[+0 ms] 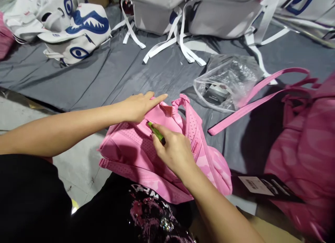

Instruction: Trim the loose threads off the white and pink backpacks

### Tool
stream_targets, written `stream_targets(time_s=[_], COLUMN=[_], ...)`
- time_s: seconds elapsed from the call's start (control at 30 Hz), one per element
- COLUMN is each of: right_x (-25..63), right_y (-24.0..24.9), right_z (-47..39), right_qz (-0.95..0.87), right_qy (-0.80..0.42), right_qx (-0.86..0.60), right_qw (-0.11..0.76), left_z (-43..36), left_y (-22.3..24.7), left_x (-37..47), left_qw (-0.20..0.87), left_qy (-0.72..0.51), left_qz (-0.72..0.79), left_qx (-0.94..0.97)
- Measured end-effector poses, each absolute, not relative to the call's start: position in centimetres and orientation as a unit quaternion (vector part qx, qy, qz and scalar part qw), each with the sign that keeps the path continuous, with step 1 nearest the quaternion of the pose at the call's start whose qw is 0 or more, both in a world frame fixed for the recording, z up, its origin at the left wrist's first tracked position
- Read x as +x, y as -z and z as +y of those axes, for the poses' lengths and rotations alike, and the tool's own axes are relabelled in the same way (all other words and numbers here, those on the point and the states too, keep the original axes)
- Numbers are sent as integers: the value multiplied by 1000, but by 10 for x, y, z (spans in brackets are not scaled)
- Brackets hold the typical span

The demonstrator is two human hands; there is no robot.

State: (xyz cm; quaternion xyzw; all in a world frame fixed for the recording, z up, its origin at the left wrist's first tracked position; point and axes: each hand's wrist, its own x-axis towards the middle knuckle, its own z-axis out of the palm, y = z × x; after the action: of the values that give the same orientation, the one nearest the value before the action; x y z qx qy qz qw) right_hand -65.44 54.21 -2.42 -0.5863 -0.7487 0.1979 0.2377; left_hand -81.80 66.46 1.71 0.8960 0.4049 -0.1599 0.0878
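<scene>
A pink backpack [136, 145] with perforated, camouflage-patterned fabric lies across my lap at the table's edge. My left hand [140, 107] presses on its upper part, one digit stretched to the right and the other fingertips partly hidden at the far side. Closed in my right hand [174, 147] is a small green tool [156, 133] with a dark tip; its exact kind is unclear. The tip touches or hovers close to a pink flap just below my left hand. A shoulder strap [193, 127] of the backpack runs to the right of both hands.
Beyond lies a table covered in dark grey sheeting [110, 79]. A clear plastic bag [232, 79] holds dark tags. White backpacks [90, 33] with blue shark patterns stand along the back, straps trailing forward. At right sits another pink backpack [311, 141] with a black tag [272, 189].
</scene>
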Motion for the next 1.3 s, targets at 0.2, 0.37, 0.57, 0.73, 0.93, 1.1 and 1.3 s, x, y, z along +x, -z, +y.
stream_targets(time_s=[0.2, 0.37, 0.57, 0.73, 0.93, 1.1, 1.3], right_x=[-661, -666, -672, -672, -673, -673, -674], right_y=[24, 24, 23, 19, 18, 19, 11], right_z=[537, 536, 537, 537, 539, 541, 542], right_qz=[-728, -716, -717, -719, -720, -728, -736], right_qy=[-171, -141, -121, -121, -137, -135, -174], right_qx=[-620, -644, -652, -657, -653, -640, -628], right_qw=[235, 229, 213, 191, 190, 205, 184], left_z=[664, 664, 666, 666, 666, 667, 662], left_y=[-15, -10, -9, -8, -7, -7, -15], left_x=[-814, -817, -816, -815, -815, -815, -814], left_qw=[93, 92, 98, 102, 99, 87, 72], left_qy=[138, 123, 122, 115, 114, 112, 132], left_qz=[412, 402, 404, 405, 405, 404, 409], left_qx=[896, 903, 901, 901, 902, 904, 900])
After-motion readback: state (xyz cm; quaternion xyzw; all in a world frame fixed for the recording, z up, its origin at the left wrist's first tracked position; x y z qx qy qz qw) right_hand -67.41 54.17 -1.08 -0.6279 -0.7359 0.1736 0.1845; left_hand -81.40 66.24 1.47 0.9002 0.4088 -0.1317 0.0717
